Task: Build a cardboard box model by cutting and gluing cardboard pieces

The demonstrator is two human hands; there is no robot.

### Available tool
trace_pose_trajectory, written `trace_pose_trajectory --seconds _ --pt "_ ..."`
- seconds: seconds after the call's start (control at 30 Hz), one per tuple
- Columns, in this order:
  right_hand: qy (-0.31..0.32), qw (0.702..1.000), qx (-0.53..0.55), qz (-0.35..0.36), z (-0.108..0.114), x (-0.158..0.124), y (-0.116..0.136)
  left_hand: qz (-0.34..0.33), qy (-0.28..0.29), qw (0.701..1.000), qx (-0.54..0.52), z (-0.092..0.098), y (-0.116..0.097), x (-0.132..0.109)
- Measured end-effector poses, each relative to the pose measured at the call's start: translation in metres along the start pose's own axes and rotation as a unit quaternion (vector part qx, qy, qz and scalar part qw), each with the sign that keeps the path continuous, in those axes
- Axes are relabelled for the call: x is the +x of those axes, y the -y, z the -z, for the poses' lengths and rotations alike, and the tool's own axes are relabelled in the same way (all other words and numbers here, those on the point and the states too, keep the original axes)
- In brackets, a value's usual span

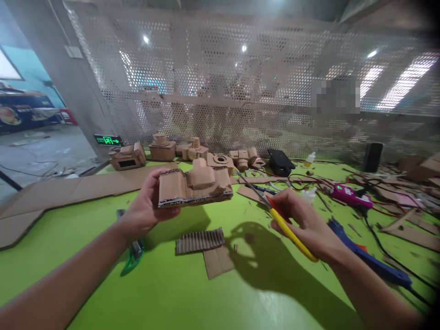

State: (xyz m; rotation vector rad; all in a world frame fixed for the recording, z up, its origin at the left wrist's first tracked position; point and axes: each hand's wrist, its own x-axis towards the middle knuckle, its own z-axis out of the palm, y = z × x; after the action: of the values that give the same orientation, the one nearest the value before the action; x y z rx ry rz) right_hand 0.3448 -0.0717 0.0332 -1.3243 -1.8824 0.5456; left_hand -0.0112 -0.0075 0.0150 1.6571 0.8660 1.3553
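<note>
Green tabletop (165,293): above it, left hand (146,206) grips cardboard camera model (201,178). Right hand (302,215) grasps yellow-handled scissors (292,233), beside the model. Lit green sign (108,140): running figure, arrow; lettering too small to read. Small bottle (310,160): upright, yellow contents.

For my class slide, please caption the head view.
Left hand holds a camera-shaped cardboard model; right hand holds yellow-handled scissors.

Place: a craft workshop
Worktop (165,298): bright green, littered with cardboard scraps (218,265)
Right side: blue glue gun (373,263), purple power strip (347,195), small bottle (310,160)
Far edge: row of cardboard models (162,151)
Beyond: perforated metal screen (206,91)
</note>
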Motion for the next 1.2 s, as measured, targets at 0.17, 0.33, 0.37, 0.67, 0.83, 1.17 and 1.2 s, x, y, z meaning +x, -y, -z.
trace_pose_trajectory --seconds 0.17,0.33,0.37,0.67,0.83,1.17,1.2 --pt "-0.005 1.000 -0.017 -0.015 -0.013 -0.002 0.015 -0.026 -0.028 0.998 0.040 -0.007 -0.007 0.000" --pt "-0.002 0.999 0.010 -0.047 -0.022 -0.005 0.018 -0.051 -0.063 0.994 0.073 -0.015 -0.013 -0.006" --pt "0.000 0.999 0.023 -0.049 -0.023 -0.005 0.017 -0.049 -0.064 0.994 0.069 -0.016 -0.014 -0.008" --pt "0.019 0.988 0.127 -0.086 -0.028 -0.008 0.013 -0.064 -0.070 0.995 0.012 -0.022 -0.014 -0.010" --pt "0.020 0.973 0.201 -0.108 -0.030 -0.007 0.012 -0.091 -0.068 0.992 -0.049 -0.023 -0.013 -0.005" --pt "0.035 0.938 0.311 -0.148 -0.034 -0.005 0.014 -0.048 -0.062 0.996 -0.044 -0.022 -0.011 -0.009" --pt "0.034 0.937 0.313 -0.149 -0.034 -0.005 0.014 -0.046 -0.064 0.996 -0.045 -0.023 -0.012 -0.010"
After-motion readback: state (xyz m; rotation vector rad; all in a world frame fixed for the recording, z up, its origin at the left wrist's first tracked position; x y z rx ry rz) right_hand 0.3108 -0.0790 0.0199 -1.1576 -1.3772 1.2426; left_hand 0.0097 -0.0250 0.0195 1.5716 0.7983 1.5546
